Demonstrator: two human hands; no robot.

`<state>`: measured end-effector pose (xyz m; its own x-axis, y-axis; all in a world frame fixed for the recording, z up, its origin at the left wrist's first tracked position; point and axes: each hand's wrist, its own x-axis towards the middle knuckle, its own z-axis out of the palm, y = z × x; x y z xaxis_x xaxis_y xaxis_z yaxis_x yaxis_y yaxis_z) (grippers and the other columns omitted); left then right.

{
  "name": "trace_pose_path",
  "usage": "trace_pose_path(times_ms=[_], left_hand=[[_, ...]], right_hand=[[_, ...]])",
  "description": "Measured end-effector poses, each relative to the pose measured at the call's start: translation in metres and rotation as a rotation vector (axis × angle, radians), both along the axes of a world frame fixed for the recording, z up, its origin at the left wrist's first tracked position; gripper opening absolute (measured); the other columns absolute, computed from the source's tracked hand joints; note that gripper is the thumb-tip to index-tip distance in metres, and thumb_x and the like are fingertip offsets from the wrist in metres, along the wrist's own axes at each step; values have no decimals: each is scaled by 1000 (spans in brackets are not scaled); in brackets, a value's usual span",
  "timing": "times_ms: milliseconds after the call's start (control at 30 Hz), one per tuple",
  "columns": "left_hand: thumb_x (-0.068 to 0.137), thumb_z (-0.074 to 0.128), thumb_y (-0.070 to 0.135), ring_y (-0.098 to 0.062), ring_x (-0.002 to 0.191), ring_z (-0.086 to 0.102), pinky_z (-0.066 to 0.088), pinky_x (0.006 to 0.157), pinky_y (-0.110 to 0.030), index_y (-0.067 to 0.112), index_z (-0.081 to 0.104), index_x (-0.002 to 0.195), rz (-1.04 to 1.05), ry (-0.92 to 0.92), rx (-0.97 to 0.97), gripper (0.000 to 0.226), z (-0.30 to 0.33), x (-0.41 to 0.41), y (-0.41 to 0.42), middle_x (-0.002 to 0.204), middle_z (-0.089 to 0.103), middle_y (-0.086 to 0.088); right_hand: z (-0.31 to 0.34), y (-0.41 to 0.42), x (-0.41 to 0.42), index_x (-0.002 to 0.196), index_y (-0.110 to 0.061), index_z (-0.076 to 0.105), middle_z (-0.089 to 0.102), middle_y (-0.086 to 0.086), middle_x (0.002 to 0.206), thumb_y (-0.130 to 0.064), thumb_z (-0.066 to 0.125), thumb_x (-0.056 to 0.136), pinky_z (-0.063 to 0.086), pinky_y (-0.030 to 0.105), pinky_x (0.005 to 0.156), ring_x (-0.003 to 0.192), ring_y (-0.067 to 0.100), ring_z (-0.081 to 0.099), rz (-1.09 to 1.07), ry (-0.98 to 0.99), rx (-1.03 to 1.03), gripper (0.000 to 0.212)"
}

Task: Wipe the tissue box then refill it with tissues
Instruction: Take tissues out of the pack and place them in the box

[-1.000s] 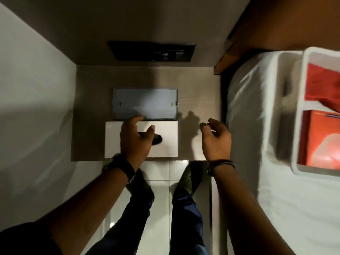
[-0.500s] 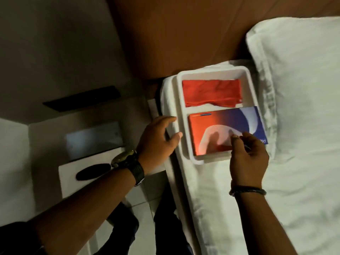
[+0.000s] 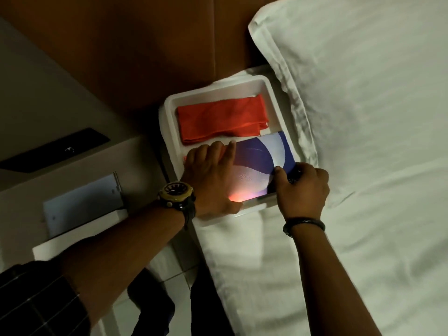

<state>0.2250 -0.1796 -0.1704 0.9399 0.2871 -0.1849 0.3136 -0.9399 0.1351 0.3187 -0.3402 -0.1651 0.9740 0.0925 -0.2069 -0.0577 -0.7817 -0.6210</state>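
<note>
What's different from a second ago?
Both hands left the white box on the nightstand and went right to the tray on the bed. The left hand now lies on the tissue pack; the right hand grips its right end. The red cloth has not moved.
</note>
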Motion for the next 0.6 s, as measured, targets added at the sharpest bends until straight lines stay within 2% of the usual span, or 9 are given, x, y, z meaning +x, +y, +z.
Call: trace_pose_path(times_ms=[100, 200, 300, 400, 467, 533, 600], left_hand=[[35, 61, 74, -34, 109, 46, 36, 91, -47, 14, 25, 144, 17, -45, -9, 130, -1, -1, -1, 130, 43, -10], [40, 65, 73, -34, 118, 42, 35, 96, -46, 16, 24, 146, 27, -76, -62, 128, 6, -1, 0, 134, 42, -9], [43, 64, 73, -33, 122, 41, 34, 98, -47, 15, 26, 148, 25, -144, -89, 126, 22, -1, 2, 138, 42, -9], [43, 61, 74, -33, 118, 44, 33, 98, -44, 13, 29, 147, 16, -201, -71, 125, 45, -6, 0, 135, 45, -9], [42, 63, 72, -31, 119, 43, 33, 98, -43, 14, 30, 147, 33, -231, -114, 124, 63, -12, -7, 136, 44, -7], [42, 64, 71, -30, 117, 43, 38, 96, -44, 15, 30, 147, 71, -255, -180, 123, 80, -22, -21, 135, 44, -7], [44, 64, 75, -29, 115, 45, 42, 93, -45, 15, 25, 149, 109, -264, -256, 127, 90, -36, -40, 135, 42, -7]], right_hand=[[0, -3, 6, 95, -9, 64, 63, 13, 99, -39, 65, 84, 37, 32, 86, 102, 32, 52, 18, -4, 6, 32], [8, -4, 8, 86, -11, 59, 65, 7, 87, -37, 64, 83, 47, 39, 85, 91, 29, 58, -17, -7, 139, 27], [19, -5, 7, 81, -26, 50, 61, -5, 81, -38, 65, 83, 45, 21, 71, 81, 16, 60, -86, 28, 319, 20], [31, -12, 8, 85, -20, 49, 62, 1, 77, -40, 68, 83, 44, 20, 64, 67, 12, 59, -111, 114, 489, 27], [44, -21, 7, 85, -20, 50, 58, -2, 72, -40, 70, 82, 45, 19, 60, 59, 8, 55, -96, 131, 566, 29], [62, -33, 4, 87, -21, 53, 59, -8, 73, -44, 71, 79, 45, 20, 60, 60, 5, 55, -76, 119, 583, 30], [83, -46, -2, 91, -23, 56, 62, -13, 79, -47, 71, 78, 46, 15, 60, 66, 2, 60, -30, 90, 570, 31]])
